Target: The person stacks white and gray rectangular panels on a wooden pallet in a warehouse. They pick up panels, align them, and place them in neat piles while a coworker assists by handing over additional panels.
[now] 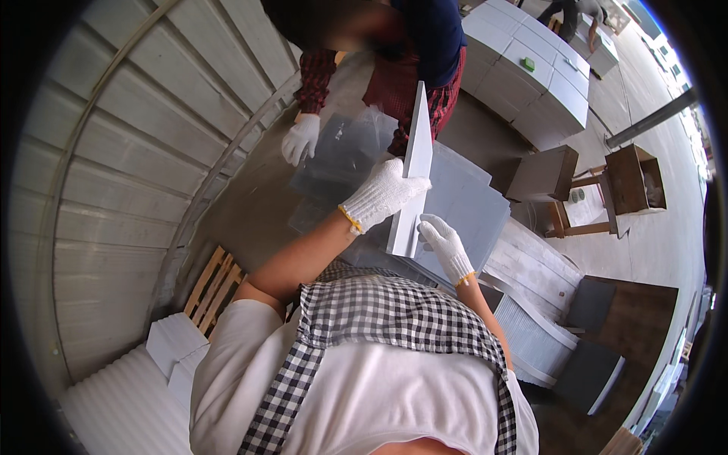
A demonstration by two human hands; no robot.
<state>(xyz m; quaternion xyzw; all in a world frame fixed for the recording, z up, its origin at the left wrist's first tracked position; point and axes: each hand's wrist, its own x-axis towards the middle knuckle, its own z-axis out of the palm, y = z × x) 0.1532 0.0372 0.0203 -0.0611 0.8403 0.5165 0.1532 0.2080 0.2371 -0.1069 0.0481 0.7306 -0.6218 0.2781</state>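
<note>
A long white panel [415, 155] is held on edge, slanting away from me over a stack of grey sheets [466, 205]. My left hand [385, 193], in a white knit glove with a yellow cuff, is closed around the panel's middle, with the thumb across its right side. My gloved right hand [446, 244] is beside the panel's near end, its fingers loosely bent and their tips close to the right edge. Whether those tips touch it is hard to tell. Opposite me stands a person in a dark top and red checked sleeves, whose white-gloved hand [301, 139] hangs at the left.
Clear plastic film [345, 152] covers sheets at the left. White boxes [523, 64] stand at the back right, near a wooden stool frame [580, 205]. Corrugated wall [129, 159] curves along the left, above a pallet [214, 288]. Stacked pale strips [535, 334] lie to my right.
</note>
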